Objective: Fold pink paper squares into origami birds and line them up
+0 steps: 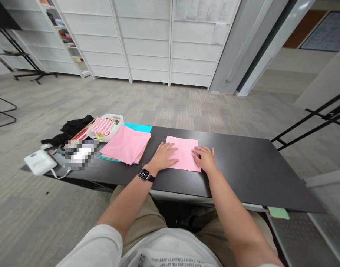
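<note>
A single pink paper square [183, 148] lies flat on the black table [242, 167] in front of me. My left hand [163, 155], with a watch on its wrist, rests flat on the sheet's left edge, fingers stretched out. My right hand [205, 157] presses flat on the sheet's right part, fingers spread. Neither hand holds anything.
A stack of pink paper [126, 144] over cyan sheets [139, 127] lies to the left. Behind it stands a white basket [108, 126] with patterned paper, then black cloth [72, 128] and a white device [39, 162]. A green note [278, 213] hangs under the table's right edge.
</note>
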{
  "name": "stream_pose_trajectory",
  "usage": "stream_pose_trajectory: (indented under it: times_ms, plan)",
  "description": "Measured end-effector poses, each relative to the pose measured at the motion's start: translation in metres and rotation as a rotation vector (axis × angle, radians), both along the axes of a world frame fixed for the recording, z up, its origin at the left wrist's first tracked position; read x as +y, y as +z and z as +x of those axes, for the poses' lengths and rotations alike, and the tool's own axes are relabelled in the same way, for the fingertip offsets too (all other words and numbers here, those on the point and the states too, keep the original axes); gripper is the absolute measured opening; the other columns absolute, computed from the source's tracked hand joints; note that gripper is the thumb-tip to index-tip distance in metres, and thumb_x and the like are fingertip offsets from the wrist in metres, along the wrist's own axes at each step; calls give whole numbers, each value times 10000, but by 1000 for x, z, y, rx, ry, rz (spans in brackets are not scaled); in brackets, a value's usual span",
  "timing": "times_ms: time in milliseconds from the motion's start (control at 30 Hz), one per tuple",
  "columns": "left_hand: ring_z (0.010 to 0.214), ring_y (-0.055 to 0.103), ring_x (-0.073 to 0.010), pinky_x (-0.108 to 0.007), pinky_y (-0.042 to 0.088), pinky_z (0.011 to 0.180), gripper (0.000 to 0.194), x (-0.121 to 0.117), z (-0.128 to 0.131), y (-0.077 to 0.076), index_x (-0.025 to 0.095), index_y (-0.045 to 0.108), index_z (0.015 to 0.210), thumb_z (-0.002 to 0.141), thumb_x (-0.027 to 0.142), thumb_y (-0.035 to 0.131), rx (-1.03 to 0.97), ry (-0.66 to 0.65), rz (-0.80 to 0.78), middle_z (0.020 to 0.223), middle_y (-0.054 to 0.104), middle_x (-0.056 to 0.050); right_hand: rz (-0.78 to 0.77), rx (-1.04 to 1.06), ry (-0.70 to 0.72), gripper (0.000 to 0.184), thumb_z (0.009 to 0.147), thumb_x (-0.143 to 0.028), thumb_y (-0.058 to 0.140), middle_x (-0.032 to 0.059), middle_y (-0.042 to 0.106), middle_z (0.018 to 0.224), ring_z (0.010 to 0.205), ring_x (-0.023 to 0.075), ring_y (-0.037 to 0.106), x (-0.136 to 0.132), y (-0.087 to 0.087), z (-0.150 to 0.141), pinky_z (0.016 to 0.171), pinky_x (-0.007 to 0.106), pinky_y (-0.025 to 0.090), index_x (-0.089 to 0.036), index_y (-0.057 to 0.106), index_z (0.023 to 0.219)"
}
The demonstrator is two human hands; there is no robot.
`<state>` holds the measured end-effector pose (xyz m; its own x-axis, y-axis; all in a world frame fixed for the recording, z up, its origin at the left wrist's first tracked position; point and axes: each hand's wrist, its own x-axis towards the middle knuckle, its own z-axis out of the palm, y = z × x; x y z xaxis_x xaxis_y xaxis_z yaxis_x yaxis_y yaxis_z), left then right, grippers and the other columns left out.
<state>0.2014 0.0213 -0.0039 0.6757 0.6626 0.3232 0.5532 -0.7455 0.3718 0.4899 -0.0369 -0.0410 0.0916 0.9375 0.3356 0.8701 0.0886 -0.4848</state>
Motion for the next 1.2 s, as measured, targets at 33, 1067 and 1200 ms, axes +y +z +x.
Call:
stream_pose_trajectory:
  times_ms: [33,1067,1200]
  plan:
    - [1474,490,-327,-564,286,1313,568,0,-3,2,275,676,1377,890,550,776,-27,-62,-2,1566,563,-113,2,1,-1,230,953,-403,664,17,737,1355,1375,376,520,0,0,0,1219,800,5,-382,815,1126]
    - [1141,717,-233,-393,548,1076,218,9,-13,2,224,749,1116,1013,382,640,-406,-85,-215,1190,762,-83,197,84,125,226,969,-312,583,83,760,1161,1127,270,676,2,13,17,1053,455,498,-274,794,1038]
    - [1285,651,-279,-444,502,1153,393,10,-19,4,233,683,1295,966,445,709,-424,-67,-219,1338,704,-103,179,80,-69,276,984,-378,539,108,778,1073,1021,294,682,3,14,20,961,443,520,-239,777,995]
